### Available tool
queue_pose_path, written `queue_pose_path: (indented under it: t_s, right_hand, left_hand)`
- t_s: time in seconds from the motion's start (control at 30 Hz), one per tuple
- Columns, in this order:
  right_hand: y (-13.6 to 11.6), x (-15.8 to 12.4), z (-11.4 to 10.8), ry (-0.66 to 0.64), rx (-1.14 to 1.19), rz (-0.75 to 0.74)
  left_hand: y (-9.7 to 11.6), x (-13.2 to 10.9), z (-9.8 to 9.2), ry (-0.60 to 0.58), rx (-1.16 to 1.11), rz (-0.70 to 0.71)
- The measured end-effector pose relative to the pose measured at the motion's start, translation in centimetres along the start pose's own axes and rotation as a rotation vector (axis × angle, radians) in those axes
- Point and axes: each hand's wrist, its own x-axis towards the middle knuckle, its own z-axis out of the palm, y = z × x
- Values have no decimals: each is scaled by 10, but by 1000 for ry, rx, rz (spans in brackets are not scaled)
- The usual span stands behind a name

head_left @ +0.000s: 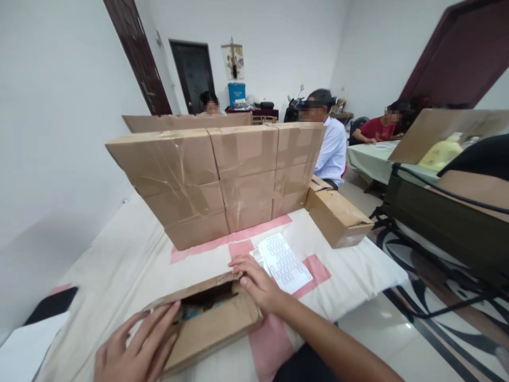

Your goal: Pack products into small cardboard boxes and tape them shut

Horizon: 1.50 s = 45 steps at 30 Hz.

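A small cardboard box (214,326) lies low on the bed-like surface in front of me, with its top partly open. Through the gap its dark inside shows, with some bluish items that I cannot make out. My right hand (256,281) grips the box's far right corner, thumb on the near side and fingers over the flap. At the left end, my left hand (137,339) rests with its fingers stretched out against the box. Just beyond my right hand, white sheets (288,262) printed with rows of small outlines lie on the cloth.
A wall of taped cardboard boxes (242,180) stands across the far side. Another carton (338,217) sits at the right edge of the cloth-covered surface (131,254). Several people sit beyond. A dark folding frame (441,239) stands to the right, and a black item (51,305) lies at left.
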Motion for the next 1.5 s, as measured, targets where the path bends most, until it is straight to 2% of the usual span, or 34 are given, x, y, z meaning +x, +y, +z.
queue_pose_path:
  t_s: [0.07, 0.1, 0.2, 0.23, 0.3, 0.37, 0.43, 0.5, 0.57, 0.63, 0.7, 0.77, 0.83, 0.9, 0.97, 1.03, 1.1, 1.2, 1.27, 1.33, 1.43, 1.5]
  right_hand:
    - [4, 12, -3, -48, -44, -133]
    - [5, 15, -5, -73, -64, -161]
    - [4, 16, -11, -98, -125, -182]
    - [4, 13, -14, -76, -153, -161]
    - [7, 4, -22, 38, -204, -48]
    - [14, -5, -33, 214, -205, 199]
    - [25, -14, -42, 320, -165, 470]
    - [36, -20, -48, 307, -121, 652]
    - [43, -24, -49, 257, -93, 733]
    - [45, -25, -47, 238, -74, 798]
    - [43, -23, -43, 239, -52, 866]
    - [41, -20, -40, 241, -10, 942]
    - [39, -17, -40, 242, 42, 1012]
    - [40, -15, -41, 242, 96, 1050]
    - [42, -15, -43, 242, 151, 1045]
    - [46, -16, -44, 244, 211, 1024]
    - [48, -18, -44, 255, 260, 1005]
    - [45, -21, -42, 254, 314, 980]
    - [42, -22, -42, 237, 334, 977]
    - [41, -22, -42, 232, 233, 941]
    - [42, -25, -41, 242, -39, 782]
    - [40, -28, -42, 235, -105, 709]
  left_hand:
    - [8, 2, -7, 56, 147, 53]
    - [13, 5, -9, 49, 173, 116]
    - [26, 17, -11, -142, 110, 411]
    - [28, 21, -10, -202, 87, 459]
    - [28, 26, -4, -239, 70, 448]
    - [22, 29, 4, -235, 44, 387]
    - [11, 34, 13, -225, 7, 351]
    - [-4, 43, 19, -207, -25, 352]
    - [-16, 54, 19, -187, -40, 348]
    - [-20, 62, 14, -161, -35, 312]
    - [-9, 64, 10, -70, -42, 301]
    - [16, 60, 13, 60, -101, 381]
    - [52, 57, 30, 145, -220, 512]
    - [91, 62, 59, 111, -358, 577]
    - [123, 76, 97, 37, -467, 525]
    - [143, 96, 133, -32, -524, 431]
    - [149, 112, 162, -61, -547, 326]
    - [144, 123, 184, -52, -590, 238]
    - [140, 123, 189, -30, -618, 232]
    - [138, 122, 190, -16, -618, 213]
    - [140, 121, 190, -25, -584, 180]
    - [142, 121, 190, -19, -564, 177]
